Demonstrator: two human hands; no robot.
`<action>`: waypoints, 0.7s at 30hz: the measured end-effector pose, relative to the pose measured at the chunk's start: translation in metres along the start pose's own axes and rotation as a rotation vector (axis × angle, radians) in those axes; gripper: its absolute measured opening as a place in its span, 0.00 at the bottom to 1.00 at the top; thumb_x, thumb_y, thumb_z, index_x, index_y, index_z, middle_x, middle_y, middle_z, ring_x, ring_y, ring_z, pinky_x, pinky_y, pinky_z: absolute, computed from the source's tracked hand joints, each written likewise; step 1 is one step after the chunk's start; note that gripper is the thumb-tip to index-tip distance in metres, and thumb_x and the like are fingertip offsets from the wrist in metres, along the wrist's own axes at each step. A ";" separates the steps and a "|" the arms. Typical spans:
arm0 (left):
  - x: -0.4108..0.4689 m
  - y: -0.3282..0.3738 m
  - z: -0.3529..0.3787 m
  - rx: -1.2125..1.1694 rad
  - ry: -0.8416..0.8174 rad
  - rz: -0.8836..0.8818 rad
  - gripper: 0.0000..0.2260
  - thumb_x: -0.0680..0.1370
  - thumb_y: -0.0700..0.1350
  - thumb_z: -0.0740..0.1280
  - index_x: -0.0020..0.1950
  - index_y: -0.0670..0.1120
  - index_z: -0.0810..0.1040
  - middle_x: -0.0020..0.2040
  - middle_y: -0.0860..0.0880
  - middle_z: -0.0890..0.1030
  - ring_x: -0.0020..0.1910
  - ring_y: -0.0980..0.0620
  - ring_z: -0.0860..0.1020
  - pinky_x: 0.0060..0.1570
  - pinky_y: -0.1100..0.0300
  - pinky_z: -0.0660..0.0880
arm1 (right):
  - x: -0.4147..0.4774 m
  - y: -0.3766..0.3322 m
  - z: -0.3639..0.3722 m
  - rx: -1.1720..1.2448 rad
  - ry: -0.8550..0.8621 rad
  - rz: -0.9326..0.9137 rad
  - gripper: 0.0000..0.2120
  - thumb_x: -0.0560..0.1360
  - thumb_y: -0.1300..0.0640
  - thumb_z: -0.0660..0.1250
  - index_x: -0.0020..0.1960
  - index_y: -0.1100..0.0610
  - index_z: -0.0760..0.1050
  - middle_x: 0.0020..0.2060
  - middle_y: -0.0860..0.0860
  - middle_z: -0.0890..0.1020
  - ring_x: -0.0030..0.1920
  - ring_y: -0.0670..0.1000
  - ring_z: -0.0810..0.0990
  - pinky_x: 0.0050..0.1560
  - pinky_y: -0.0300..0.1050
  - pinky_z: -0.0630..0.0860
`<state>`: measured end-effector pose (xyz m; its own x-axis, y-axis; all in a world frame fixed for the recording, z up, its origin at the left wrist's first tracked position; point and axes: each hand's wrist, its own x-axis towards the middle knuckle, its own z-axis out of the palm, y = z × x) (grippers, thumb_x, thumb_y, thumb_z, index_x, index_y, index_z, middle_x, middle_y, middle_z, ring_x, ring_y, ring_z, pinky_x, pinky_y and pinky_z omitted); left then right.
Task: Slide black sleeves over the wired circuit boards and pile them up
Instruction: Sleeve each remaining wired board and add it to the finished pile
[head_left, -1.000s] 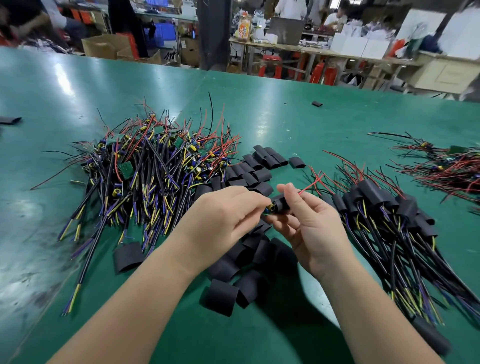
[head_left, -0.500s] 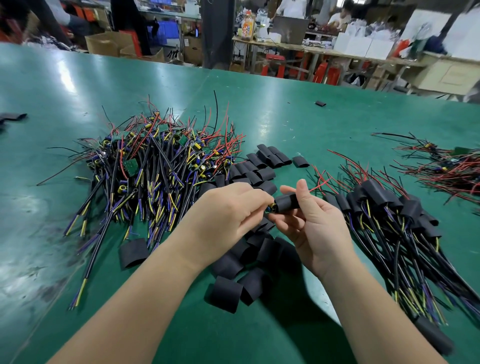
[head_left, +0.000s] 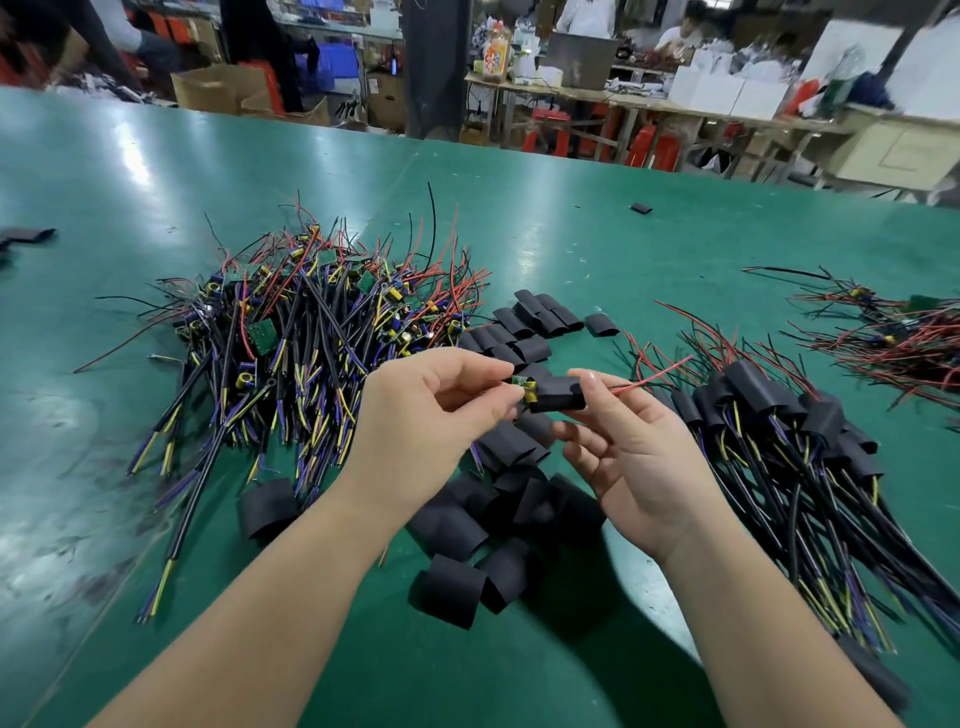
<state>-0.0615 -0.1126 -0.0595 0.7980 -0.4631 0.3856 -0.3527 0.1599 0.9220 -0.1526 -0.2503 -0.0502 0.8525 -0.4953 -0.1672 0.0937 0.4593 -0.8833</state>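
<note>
Bare left hand (head_left: 431, 415), right hand (head_left: 641, 467) (forearms (head_left: 291, 577) too).

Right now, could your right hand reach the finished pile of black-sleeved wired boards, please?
Probably yes: the right hand is just beside that pile, nothing standing between them, though it grips a black tube sleeve.

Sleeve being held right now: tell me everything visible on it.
The sleeve is a short matte black tube, somewhat flattened, held roughly level above the table. It sits partway over a board, whose green edge and yellow part stick out its left end; red wires leave the right end. The right hand pinches its right end; the left hand pinches the board.
</note>
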 end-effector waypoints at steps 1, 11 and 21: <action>0.001 0.002 0.000 -0.051 -0.005 -0.044 0.08 0.71 0.34 0.74 0.43 0.48 0.83 0.36 0.49 0.85 0.36 0.50 0.84 0.39 0.61 0.80 | 0.000 0.000 -0.001 0.026 -0.002 -0.007 0.13 0.64 0.55 0.70 0.48 0.57 0.79 0.34 0.53 0.84 0.30 0.48 0.82 0.28 0.34 0.77; 0.003 0.011 0.003 -0.351 -0.021 -0.415 0.04 0.64 0.38 0.74 0.38 0.42 0.83 0.33 0.44 0.84 0.32 0.51 0.83 0.31 0.64 0.78 | 0.001 0.005 0.000 0.051 -0.124 -0.064 0.10 0.66 0.57 0.69 0.45 0.52 0.85 0.44 0.57 0.86 0.43 0.53 0.85 0.49 0.45 0.80; 0.002 0.010 0.001 -0.322 -0.030 -0.495 0.09 0.68 0.34 0.73 0.30 0.45 0.82 0.28 0.47 0.81 0.26 0.55 0.79 0.26 0.66 0.75 | -0.004 0.010 0.011 0.044 -0.138 -0.029 0.18 0.62 0.56 0.72 0.52 0.55 0.81 0.41 0.54 0.85 0.37 0.51 0.85 0.37 0.41 0.80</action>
<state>-0.0638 -0.1130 -0.0494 0.8141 -0.5736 -0.0906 0.2282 0.1726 0.9582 -0.1493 -0.2358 -0.0536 0.9115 -0.4041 -0.0768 0.1396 0.4795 -0.8663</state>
